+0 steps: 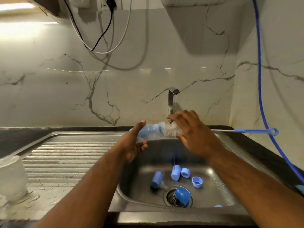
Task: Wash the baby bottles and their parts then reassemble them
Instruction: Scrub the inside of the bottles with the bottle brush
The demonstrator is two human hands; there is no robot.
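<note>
My left hand (134,145) grips the clear bottle (148,131) over the sink (212,183); my right hand (192,132) pinches the brush (171,130), bristles at the bottle's mouth, under the running tap (171,102).

The ribbed drainboard (69,155) lies open up to a clear container (11,176), perhaps a jar, at its left edge. Blue bottle parts (176,172) crowd the sink basin (215,190) floor around the drain (171,197). A blue hose (259,79) hangs along the right.

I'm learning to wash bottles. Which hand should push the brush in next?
Probably the right hand. It holds the white-bristled, blue-handled bottle brush at the mouth of the clear plastic baby bottle, while the left hand is busy gripping that bottle.
</note>
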